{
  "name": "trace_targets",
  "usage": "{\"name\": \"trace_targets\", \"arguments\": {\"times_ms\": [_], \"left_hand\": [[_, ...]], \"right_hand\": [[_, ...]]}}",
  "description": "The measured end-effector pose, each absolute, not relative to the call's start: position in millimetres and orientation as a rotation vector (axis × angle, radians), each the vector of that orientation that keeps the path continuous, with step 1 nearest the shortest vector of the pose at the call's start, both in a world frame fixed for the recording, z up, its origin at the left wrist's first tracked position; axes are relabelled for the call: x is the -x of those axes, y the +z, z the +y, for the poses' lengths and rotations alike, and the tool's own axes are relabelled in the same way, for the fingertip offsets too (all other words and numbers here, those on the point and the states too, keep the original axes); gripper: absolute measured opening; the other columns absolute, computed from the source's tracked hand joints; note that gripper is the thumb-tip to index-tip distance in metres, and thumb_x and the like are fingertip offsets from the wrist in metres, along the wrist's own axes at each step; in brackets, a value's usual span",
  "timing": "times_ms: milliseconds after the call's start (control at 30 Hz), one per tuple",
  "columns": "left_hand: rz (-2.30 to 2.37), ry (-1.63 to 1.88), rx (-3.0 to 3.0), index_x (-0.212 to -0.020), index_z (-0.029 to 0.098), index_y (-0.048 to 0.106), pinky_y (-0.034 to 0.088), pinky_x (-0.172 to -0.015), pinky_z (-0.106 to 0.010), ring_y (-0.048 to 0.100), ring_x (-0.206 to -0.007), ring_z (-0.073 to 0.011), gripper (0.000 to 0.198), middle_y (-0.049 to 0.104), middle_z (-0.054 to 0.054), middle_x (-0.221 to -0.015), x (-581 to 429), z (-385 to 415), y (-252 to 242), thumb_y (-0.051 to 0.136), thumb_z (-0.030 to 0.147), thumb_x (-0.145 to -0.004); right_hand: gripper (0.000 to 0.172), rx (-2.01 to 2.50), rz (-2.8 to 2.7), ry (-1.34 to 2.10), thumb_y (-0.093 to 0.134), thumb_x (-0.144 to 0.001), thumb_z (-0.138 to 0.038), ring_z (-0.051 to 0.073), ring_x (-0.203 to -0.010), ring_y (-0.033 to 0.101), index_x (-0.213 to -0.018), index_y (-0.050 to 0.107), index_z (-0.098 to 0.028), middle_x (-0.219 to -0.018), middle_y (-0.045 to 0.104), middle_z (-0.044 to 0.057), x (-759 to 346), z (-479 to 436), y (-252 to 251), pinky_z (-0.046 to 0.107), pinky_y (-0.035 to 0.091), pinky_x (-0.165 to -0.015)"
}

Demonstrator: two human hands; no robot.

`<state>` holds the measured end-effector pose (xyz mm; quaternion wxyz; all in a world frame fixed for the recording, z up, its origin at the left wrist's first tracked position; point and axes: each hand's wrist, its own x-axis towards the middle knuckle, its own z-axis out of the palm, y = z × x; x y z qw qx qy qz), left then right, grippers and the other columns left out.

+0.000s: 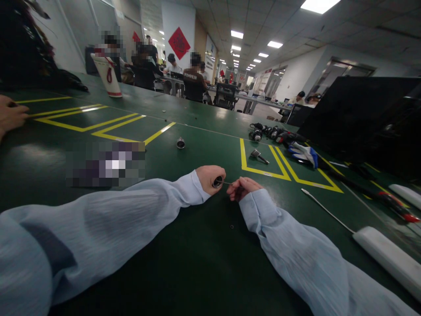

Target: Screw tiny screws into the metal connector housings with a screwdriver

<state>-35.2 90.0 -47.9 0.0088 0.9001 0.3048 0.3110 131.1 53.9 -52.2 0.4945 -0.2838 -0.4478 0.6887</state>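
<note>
My left hand point(210, 177) is closed around a small round metal part point(217, 181) with a dark hollow end, held just above the green table point(197, 245). My right hand point(242, 188) pinches a thin metal tool point(227, 183) whose tip points into that part. Both arms wear pale blue sleeves and rest on the table. A tiny dark screw or nut point(232, 227) lies on the table between my forearms.
Another small metal cylinder point(180, 143) and a metal fitting point(258, 156) lie further out, near yellow floor-tape markings. Dark tools point(269, 133) and a blue-white glove point(304, 153) sit right. A white power strip point(384, 254) lies at right. Another person's hand point(11, 115) rests far left; a paper cup point(108, 75) stands behind.
</note>
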Motion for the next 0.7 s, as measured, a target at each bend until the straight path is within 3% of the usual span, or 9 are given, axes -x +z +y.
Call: {"name": "trace_targets", "arguments": {"times_ms": [200,700], "left_hand": [[1.162,0.741,-2.899,-0.066,0.017,0.048,0.037,-0.055,-0.022,0.050,-0.061,-0.0131,0.004,0.051,0.000,-0.063,32.6,86.8,-45.5,0.046,0.015,-0.063],[0.657,1.243,-2.703,-0.061,0.015,0.047,0.036,-0.049,-0.017,0.046,-0.049,-0.0073,0.004,0.049,0.002,-0.054,34.7,95.9,-50.2,0.047,0.015,-0.065]], "right_hand": [[0.020,0.774,-1.126,1.602,0.065,-0.065,-0.033,0.011,-0.045,0.056,-0.058,0.060,-0.014,-0.055,0.066,0.003,-130.2,52.9,-50.7,0.022,0.046,-0.046],[0.019,0.615,-1.109,1.694,0.067,-0.064,-0.035,0.012,-0.052,0.059,-0.061,0.063,-0.016,-0.061,0.068,0.003,-130.4,54.4,-54.7,0.022,0.046,-0.048]]}}
